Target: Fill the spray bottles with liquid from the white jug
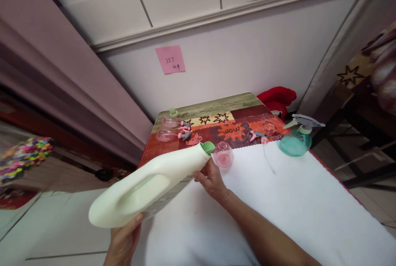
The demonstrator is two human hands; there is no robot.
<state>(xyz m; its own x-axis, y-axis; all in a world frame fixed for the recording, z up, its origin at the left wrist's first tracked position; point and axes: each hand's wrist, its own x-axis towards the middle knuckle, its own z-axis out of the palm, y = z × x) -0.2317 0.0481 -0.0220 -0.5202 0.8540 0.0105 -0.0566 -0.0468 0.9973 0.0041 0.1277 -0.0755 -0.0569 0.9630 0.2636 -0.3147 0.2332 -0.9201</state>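
The big pale jug [148, 187] lies tilted in the air over the near left corner of the table, base low and toward the person, neck raised and pointing away. The left hand [122, 239] cups the base from below, fingers curled up against its bottom edge and grasping it. The right hand [212, 179] reaches in under the neck, its fingers closed around the jug just behind the green spout [208, 147]. The spout sits just beside the mouth of a small clear pink bottle [223, 154], which stands on the white cloth [293, 200] right beyond the right hand's knuckles; whether spout and bottle touch cannot be told. Further right on the cloth's far edge stands a teal spray bottle [296, 140], well apart. Behind, on the patterned table cover [229, 128], lie two clear bottles [167, 130] with loose spray heads [185, 130] next to them, and another spray head [259, 135] nearer the teal one. A pink note [170, 59] sticks on the wall above
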